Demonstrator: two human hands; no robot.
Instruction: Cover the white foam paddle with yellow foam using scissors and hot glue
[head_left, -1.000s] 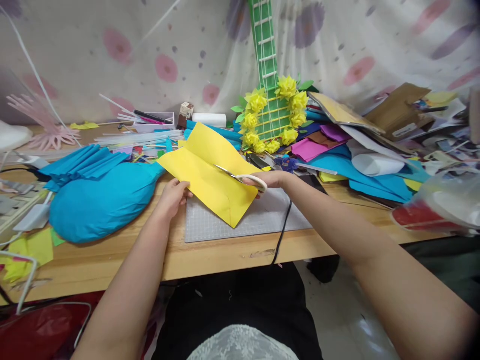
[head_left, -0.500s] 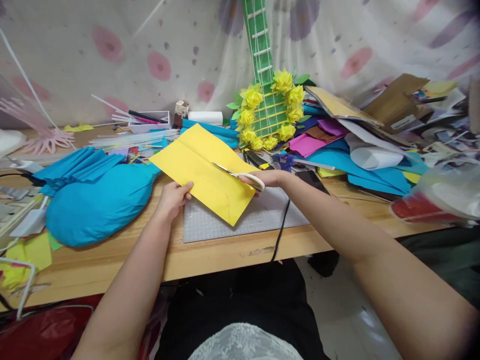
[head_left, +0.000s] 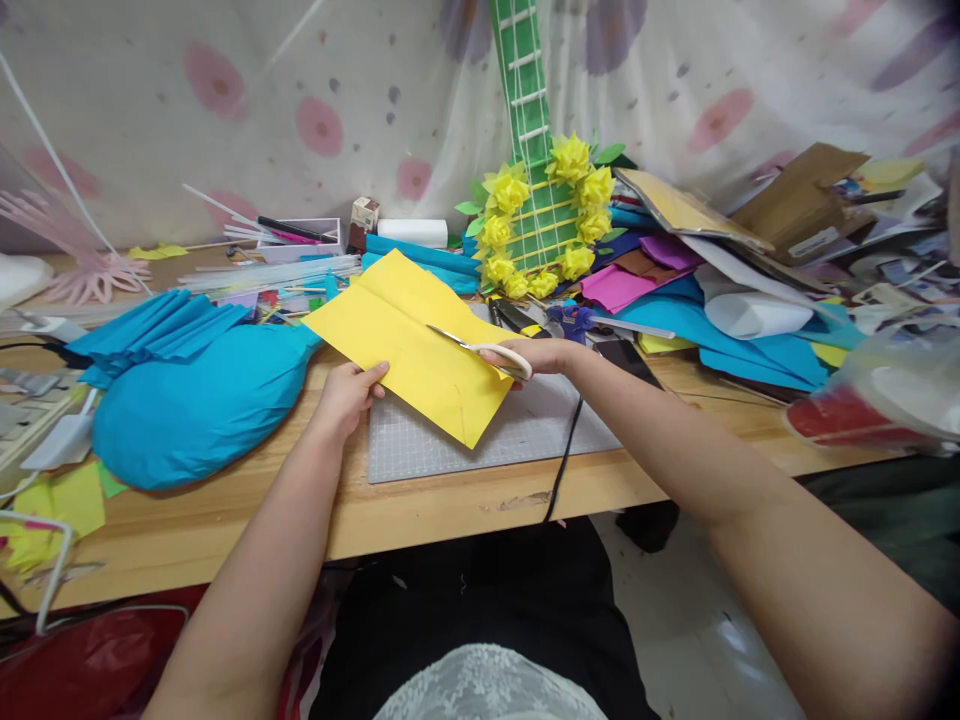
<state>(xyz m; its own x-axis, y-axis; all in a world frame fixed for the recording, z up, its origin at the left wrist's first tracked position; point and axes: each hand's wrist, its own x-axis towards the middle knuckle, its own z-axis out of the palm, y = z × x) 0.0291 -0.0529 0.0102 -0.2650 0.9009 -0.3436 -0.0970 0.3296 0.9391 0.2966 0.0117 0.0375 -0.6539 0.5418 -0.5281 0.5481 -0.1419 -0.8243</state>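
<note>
A sheet of yellow paper is held up at a slant over a grey cutting mat. My left hand pinches its near left edge, thumb on top. On the right side, my right hand grips white-handled scissors, fingers through the loops. Their blades lie across the paper and point left; whether they are cutting into it I cannot tell. A faint orange line runs on the paper near its lower corner.
Behind stands a green paper guitar ringed with yellow paper flowers. A blue wrapped bundle lies left. Coloured paper sheets pile up right, near a clear plastic tub. A blue glue gun and black cable are near the mat.
The view has shifted very slightly. Both hands, the paper and the scissors keep nearly the same positions, and the orange line shows a little more clearly.
</note>
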